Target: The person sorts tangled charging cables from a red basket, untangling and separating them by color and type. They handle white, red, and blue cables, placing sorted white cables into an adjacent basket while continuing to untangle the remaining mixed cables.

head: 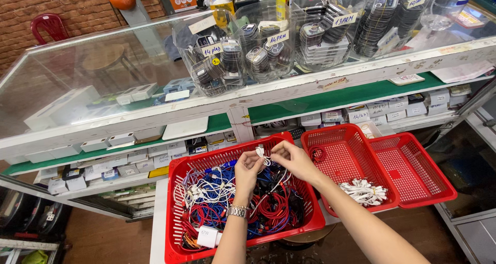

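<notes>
Big basket (pixel 178 212): I see it packed with red, blue and white cables
Left hand (pixel 248 170): pinching a white cable (pixel 262 154) above the tangle
Right hand (pixel 293 158): pinching the same cable – fingertips nearly meeting
Middle basket (pixel 341 155): white cable bundles (pixel 365 191) inside

Above the red plastic mesh basket (pixel 175 202) of tangled cables, the left hand (pixel 248 170) and right hand (pixel 294 159) pinch a white cable (pixel 262 154).
</notes>
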